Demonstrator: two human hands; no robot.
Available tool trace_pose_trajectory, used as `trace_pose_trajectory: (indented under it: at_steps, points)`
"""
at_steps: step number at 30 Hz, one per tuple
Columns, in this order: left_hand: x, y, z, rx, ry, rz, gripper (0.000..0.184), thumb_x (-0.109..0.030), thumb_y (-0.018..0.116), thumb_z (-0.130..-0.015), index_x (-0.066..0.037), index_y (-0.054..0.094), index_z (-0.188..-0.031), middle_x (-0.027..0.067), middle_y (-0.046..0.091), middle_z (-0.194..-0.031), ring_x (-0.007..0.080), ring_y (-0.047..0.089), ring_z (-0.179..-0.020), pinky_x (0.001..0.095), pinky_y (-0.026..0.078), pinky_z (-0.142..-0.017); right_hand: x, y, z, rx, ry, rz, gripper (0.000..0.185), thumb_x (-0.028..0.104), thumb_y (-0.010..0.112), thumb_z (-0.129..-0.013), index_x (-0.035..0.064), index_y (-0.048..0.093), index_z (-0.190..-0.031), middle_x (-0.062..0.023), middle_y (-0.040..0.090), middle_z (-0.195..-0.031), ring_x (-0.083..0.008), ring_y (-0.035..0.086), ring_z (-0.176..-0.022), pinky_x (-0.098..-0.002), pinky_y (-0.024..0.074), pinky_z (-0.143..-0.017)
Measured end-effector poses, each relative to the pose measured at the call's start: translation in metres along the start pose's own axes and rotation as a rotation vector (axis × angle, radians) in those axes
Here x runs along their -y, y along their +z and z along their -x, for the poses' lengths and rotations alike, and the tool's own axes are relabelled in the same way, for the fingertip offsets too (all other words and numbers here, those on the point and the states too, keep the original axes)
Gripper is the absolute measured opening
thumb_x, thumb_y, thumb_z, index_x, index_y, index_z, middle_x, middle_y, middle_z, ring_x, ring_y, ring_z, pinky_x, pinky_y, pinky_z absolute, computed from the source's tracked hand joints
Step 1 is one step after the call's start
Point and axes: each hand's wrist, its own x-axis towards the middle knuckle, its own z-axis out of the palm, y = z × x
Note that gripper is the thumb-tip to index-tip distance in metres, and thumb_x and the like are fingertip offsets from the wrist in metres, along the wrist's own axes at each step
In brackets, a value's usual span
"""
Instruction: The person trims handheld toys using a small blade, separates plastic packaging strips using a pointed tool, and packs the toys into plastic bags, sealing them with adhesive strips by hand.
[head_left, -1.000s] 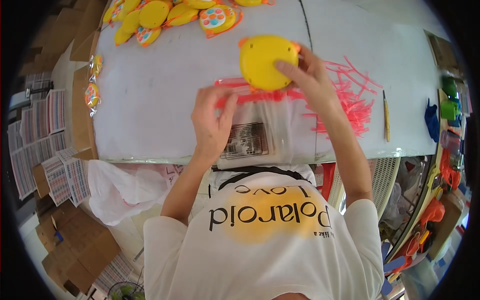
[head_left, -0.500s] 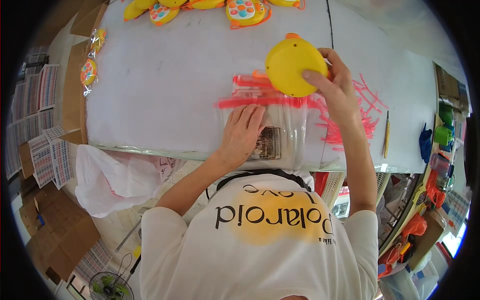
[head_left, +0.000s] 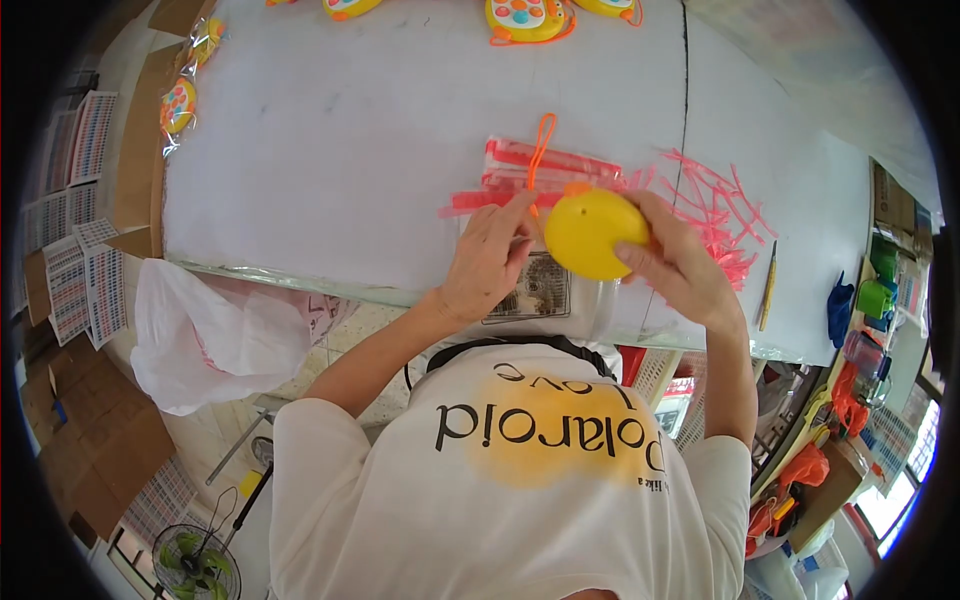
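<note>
My right hand (head_left: 688, 262) grips a round yellow toy (head_left: 597, 236), its plain back with a screw hole facing up. An orange cord loop (head_left: 541, 150) sticks out from the toy over the table. Close to the toy's left side, my left hand (head_left: 487, 258) has its fingers curled, thumb and index near the cord's base; what they pinch is hidden. Beneath both hands lie clear plastic bags with red strips along the top (head_left: 555, 160) and a dark printed panel (head_left: 540, 285).
Loose red strips (head_left: 715, 215) lie right of the bags, near a yellow pen-like tool (head_left: 768, 288). Yellow toys with coloured buttons (head_left: 525, 18) sit at the far edge; bagged ones (head_left: 179, 105) at the left. A white plastic bag (head_left: 215, 335) hangs by the front edge.
My right hand has brought the toy down and nearer, beside my left hand. My left hand has lifted off the bags and its fingers have curled. The camera view has shifted slightly.
</note>
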Motion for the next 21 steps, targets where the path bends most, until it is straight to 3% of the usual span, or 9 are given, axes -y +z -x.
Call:
trace_pose_trajectory:
  at_steps: [4, 6, 7, 10, 12, 13, 16, 18, 21]
  points:
    - [0.004, 0.004, -0.007, 0.014, 0.228, -0.209, 0.024, 0.0, 0.062, -0.074, -0.001, 0.059, -0.098, 0.01, 0.058, -0.087, 0.0276, 0.054, -0.081, 0.0389, 0.043, -0.077, -0.013, 0.011, 0.007, 0.106, -0.041, -0.21, 0.049, 0.016, 0.054, -0.094, -0.0029, 0.035, -0.134, -0.0114, 0.052, -0.116, -0.0172, 0.058, -0.092, -0.0291, 0.0556, -0.073]
    - [0.006, 0.004, -0.005, 0.097, 0.319, -0.273, 0.02, -0.002, 0.061, -0.074, 0.0, 0.06, -0.093, 0.01, 0.06, -0.086, 0.0264, 0.055, -0.081, 0.0392, 0.044, -0.079, -0.009, 0.026, 0.005, -0.167, -0.036, -1.015, 0.043, 0.015, 0.052, -0.094, 0.0017, 0.037, -0.133, -0.0132, 0.06, -0.109, -0.0187, 0.063, -0.087, -0.029, 0.0536, -0.071]
    - [0.004, 0.006, -0.005, 0.1, 0.316, -0.274, 0.02, -0.002, 0.061, -0.074, 0.0, 0.06, -0.093, 0.01, 0.06, -0.086, 0.0264, 0.055, -0.081, 0.0392, 0.044, -0.079, -0.01, 0.032, 0.0, -0.166, -0.034, -1.019, 0.043, 0.015, 0.052, -0.094, 0.0017, 0.037, -0.133, -0.0132, 0.06, -0.109, -0.0187, 0.063, -0.087, -0.029, 0.0536, -0.071]
    - [-0.006, 0.012, -0.006, 0.109, 0.367, -0.327, 0.016, -0.004, 0.061, -0.073, 0.0, 0.06, -0.089, 0.0101, 0.06, -0.087, 0.026, 0.056, -0.08, 0.0395, 0.044, -0.079, -0.013, 0.046, -0.014, -0.307, -0.129, -0.835, 0.047, 0.01, 0.052, -0.094, 0.0034, 0.034, -0.136, -0.0176, 0.06, -0.111, -0.0259, 0.064, -0.091, -0.0328, 0.0533, -0.074]
    - [-0.021, 0.008, -0.006, 0.055, 0.4, -0.303, 0.015, -0.003, 0.063, -0.073, 0.0, 0.06, -0.087, 0.0095, 0.059, -0.086, 0.0261, 0.057, -0.076, 0.0394, 0.046, -0.077, -0.016, 0.052, -0.017, -0.323, -0.278, 0.078, 0.049, 0.008, 0.054, -0.093, 0.0048, 0.034, -0.138, -0.0143, 0.061, -0.106, -0.0189, 0.064, -0.079, -0.0293, 0.0535, -0.063]
    - [-0.027, 0.004, -0.006, 0.057, 0.404, -0.302, 0.015, -0.003, 0.063, -0.073, 0.0, 0.06, -0.087, 0.0095, 0.059, -0.086, 0.0261, 0.057, -0.076, 0.0394, 0.046, -0.077, -0.022, 0.056, -0.019, -0.366, -0.397, 0.182, 0.046, 0.007, 0.052, -0.094, 0.0053, 0.036, -0.137, -0.0141, 0.063, -0.09, -0.0173, 0.063, -0.067, -0.0289, 0.0517, -0.06]
    - [-0.037, -0.021, -0.005, 0.074, 0.399, -0.254, 0.019, -0.005, 0.068, -0.073, 0.001, 0.061, -0.089, 0.0101, 0.06, -0.087, 0.0261, 0.057, -0.075, 0.0383, 0.048, -0.072, -0.036, 0.058, -0.014, -0.395, -0.308, 0.166, 0.044, 0.008, 0.052, -0.094, 0.0048, 0.038, -0.136, -0.0131, 0.062, -0.085, -0.0161, 0.061, -0.063, -0.0287, 0.0521, -0.06]
    - [-0.036, -0.041, -0.005, -0.166, 0.288, -0.23, 0.019, -0.007, 0.069, -0.077, 0.001, 0.061, -0.092, 0.0111, 0.062, -0.088, 0.0249, 0.059, -0.081, 0.0362, 0.049, -0.071, -0.034, 0.055, -0.01, -0.401, -0.28, 0.136, 0.045, 0.008, 0.052, -0.094, 0.0047, 0.038, -0.137, -0.0133, 0.062, -0.084, -0.0163, 0.061, -0.063, -0.0289, 0.0523, -0.061]
    - [-0.034, -0.05, -0.009, -0.228, -0.051, -0.078, 0.014, -0.007, 0.064, -0.085, 0.002, 0.061, -0.095, 0.0099, 0.065, -0.091, 0.0183, 0.061, -0.079, 0.0307, 0.049, -0.067, -0.037, 0.057, -0.011, -0.409, -0.283, 0.133, 0.045, 0.009, 0.051, -0.095, 0.0046, 0.037, -0.138, -0.0134, 0.062, -0.083, -0.0164, 0.062, -0.064, -0.0289, 0.0527, -0.061]
